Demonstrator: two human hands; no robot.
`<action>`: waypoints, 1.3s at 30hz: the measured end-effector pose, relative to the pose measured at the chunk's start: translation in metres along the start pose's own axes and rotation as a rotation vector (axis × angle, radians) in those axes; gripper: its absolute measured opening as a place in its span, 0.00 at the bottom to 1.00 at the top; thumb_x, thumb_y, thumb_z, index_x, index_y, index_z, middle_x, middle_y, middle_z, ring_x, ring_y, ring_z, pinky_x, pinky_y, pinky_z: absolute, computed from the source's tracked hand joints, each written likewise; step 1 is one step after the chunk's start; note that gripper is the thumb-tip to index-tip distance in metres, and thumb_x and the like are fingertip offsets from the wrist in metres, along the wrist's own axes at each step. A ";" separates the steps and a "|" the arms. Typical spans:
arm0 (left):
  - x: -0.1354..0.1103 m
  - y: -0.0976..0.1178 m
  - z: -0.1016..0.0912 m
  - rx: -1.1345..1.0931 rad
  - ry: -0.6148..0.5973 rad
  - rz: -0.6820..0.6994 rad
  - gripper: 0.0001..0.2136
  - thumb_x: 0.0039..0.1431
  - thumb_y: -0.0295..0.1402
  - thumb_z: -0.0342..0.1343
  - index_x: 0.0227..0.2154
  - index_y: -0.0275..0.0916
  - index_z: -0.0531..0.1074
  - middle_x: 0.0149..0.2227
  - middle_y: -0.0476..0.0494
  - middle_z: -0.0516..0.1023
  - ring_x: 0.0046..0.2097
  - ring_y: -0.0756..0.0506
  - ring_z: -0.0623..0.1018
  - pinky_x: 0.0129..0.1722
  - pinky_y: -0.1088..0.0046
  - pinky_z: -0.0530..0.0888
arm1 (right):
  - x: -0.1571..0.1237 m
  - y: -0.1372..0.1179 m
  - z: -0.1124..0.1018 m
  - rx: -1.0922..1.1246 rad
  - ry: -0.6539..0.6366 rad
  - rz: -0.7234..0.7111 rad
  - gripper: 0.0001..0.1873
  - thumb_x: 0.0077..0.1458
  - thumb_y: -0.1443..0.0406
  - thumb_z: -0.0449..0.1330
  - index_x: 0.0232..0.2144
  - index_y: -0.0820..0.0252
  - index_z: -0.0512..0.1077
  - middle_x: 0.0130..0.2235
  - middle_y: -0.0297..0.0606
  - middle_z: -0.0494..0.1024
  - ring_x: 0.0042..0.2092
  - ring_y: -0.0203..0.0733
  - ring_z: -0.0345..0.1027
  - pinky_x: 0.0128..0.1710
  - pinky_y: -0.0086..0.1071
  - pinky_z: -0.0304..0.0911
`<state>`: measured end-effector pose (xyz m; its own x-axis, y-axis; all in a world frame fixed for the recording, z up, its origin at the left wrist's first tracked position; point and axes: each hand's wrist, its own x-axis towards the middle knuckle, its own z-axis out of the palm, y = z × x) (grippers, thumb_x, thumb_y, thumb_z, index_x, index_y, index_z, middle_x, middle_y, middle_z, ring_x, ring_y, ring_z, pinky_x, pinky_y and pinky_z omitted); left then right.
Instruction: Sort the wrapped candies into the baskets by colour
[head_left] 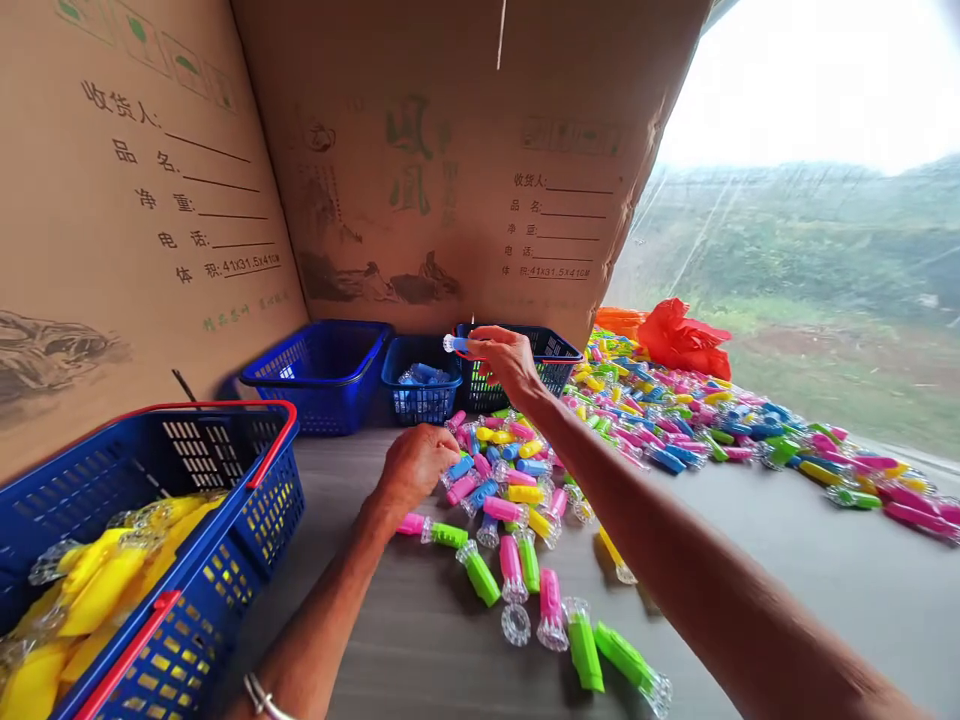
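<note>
Our right hand (506,362) pinches a blue plastic tube (454,344) between its fingertips, up by the rim of the small blue basket (420,400) (blue tubes (424,375) lie inside); our left hand (415,468) rests on the heap of pink, green and yellow plastic tubes (517,495), and we cannot tell whether it grips one

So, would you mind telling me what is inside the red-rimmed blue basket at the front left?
The red-rimmed blue basket holds yellow plastic pieces with clear ridged ends. They cover its floor, so anything beneath them cannot be seen.
</note>
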<state>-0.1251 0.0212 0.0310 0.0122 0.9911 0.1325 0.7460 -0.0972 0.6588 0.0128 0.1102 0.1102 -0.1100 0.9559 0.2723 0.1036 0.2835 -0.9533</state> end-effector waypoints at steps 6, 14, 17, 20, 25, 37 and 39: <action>-0.005 0.007 0.024 0.476 0.013 -0.064 0.11 0.57 0.31 0.51 0.35 0.41 0.79 0.40 0.42 0.79 0.39 0.43 0.78 0.35 0.71 0.67 | -0.004 0.006 -0.004 -0.129 -0.168 -0.021 0.12 0.46 0.65 0.61 0.36 0.61 0.76 0.32 0.33 0.77 0.26 0.34 0.67 0.22 0.25 0.60; -0.010 0.007 0.034 0.503 0.017 0.005 0.10 0.59 0.29 0.51 0.33 0.38 0.78 0.45 0.38 0.75 0.48 0.40 0.74 0.43 0.67 0.70 | -0.075 0.058 -0.058 -1.137 -0.462 -0.315 0.29 0.44 0.80 0.51 0.42 0.51 0.79 0.43 0.35 0.80 0.43 0.43 0.67 0.37 0.31 0.55; -0.007 0.004 0.029 0.346 0.113 0.001 0.07 0.58 0.31 0.54 0.29 0.37 0.76 0.43 0.39 0.76 0.47 0.41 0.75 0.43 0.69 0.70 | -0.086 0.071 -0.057 -1.222 -0.509 -0.373 0.24 0.48 0.79 0.51 0.39 0.53 0.79 0.39 0.37 0.79 0.43 0.44 0.65 0.38 0.33 0.54; 0.004 0.000 0.011 -0.040 0.203 -0.127 0.08 0.60 0.35 0.52 0.33 0.37 0.73 0.35 0.43 0.78 0.34 0.47 0.78 0.33 0.73 0.71 | -0.091 0.078 -0.053 -1.253 -0.464 -0.396 0.19 0.52 0.78 0.52 0.36 0.57 0.78 0.38 0.40 0.78 0.43 0.44 0.64 0.38 0.33 0.54; 0.047 0.003 -0.038 -0.571 0.332 -0.301 0.11 0.63 0.36 0.47 0.40 0.34 0.68 0.28 0.46 0.77 0.17 0.52 0.72 0.17 0.79 0.66 | -0.095 0.086 -0.054 -1.218 -0.353 -0.454 0.19 0.53 0.79 0.50 0.38 0.60 0.77 0.42 0.42 0.77 0.45 0.46 0.65 0.42 0.36 0.56; 0.025 -0.019 -0.051 -0.530 0.491 -0.202 0.15 0.52 0.39 0.54 0.38 0.35 0.76 0.34 0.44 0.78 0.21 0.52 0.73 0.21 0.78 0.68 | -0.085 0.074 -0.043 -0.108 0.078 -0.236 0.11 0.54 0.60 0.56 0.33 0.58 0.76 0.34 0.37 0.77 0.32 0.40 0.72 0.33 0.33 0.67; 0.012 -0.027 -0.044 -0.515 0.481 -0.239 0.15 0.52 0.41 0.53 0.34 0.35 0.76 0.29 0.45 0.77 0.19 0.52 0.71 0.20 0.76 0.66 | -0.067 0.059 -0.025 0.016 0.066 -0.164 0.11 0.51 0.60 0.57 0.33 0.58 0.76 0.33 0.36 0.77 0.32 0.41 0.73 0.33 0.34 0.68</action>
<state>-0.1745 0.0322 0.0472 -0.4923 0.8529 0.1738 0.2840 -0.0314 0.9583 0.0507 0.0651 0.0393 -0.0590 0.9001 0.4317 0.0738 0.4352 -0.8973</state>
